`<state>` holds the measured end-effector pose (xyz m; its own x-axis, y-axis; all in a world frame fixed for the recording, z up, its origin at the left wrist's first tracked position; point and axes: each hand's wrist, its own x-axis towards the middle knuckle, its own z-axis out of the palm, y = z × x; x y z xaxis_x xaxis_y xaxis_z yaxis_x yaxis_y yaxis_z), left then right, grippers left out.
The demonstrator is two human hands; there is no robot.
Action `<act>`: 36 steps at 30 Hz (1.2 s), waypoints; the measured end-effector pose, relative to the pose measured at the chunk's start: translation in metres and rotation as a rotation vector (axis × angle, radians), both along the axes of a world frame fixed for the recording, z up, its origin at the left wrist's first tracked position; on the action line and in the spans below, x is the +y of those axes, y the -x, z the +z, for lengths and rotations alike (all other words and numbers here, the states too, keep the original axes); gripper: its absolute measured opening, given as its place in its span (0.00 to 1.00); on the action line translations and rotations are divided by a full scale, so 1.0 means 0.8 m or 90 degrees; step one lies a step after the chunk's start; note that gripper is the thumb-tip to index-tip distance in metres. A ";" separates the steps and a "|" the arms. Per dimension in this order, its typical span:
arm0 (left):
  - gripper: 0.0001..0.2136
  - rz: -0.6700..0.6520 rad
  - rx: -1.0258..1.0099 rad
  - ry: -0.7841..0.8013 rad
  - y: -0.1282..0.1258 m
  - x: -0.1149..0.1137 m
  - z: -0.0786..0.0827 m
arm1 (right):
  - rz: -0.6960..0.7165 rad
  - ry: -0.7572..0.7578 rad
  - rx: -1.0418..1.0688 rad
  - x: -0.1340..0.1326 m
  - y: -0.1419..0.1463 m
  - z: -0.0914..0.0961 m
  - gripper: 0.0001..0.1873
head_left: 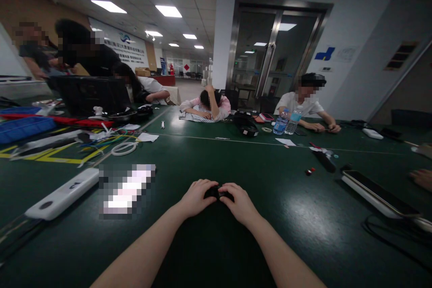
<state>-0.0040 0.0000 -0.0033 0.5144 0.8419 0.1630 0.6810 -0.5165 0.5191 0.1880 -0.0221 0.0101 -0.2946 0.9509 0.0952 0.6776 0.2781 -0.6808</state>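
Both hands rest over the green tabletop (189,247) and meet at a small, dark black object (219,192) whose kind I cannot make out. My left hand (199,197) curls around its left side, thumb and fingers closed on it. From the other side my right hand (238,201) grips it the same way. Fingers cover much of the object, so I cannot tell whether it is one piece or two. To the left lies a lit, blurred-out screen (130,189).
A white power strip (64,193) lies at left, near blue trays (27,130) and a coiled white cable (124,147). At right are a phone (380,193) on a white block, a small red item (309,171) and water bottles (281,122). People sit across the table.
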 end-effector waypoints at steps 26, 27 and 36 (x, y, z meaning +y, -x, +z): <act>0.21 0.021 -0.009 0.017 0.000 -0.001 0.000 | 0.017 0.039 0.090 0.004 -0.012 0.000 0.15; 0.20 0.017 -0.005 0.016 0.000 -0.001 0.000 | 0.015 0.045 0.090 0.004 -0.013 -0.001 0.15; 0.22 0.035 -0.017 0.021 0.000 -0.002 -0.002 | 0.003 0.065 0.075 -0.001 -0.012 0.003 0.19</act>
<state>-0.0042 -0.0018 -0.0050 0.4631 0.8739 0.1477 0.6932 -0.4609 0.5541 0.1977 -0.0226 0.0127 -0.2911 0.9562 0.0321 0.5905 0.2060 -0.7803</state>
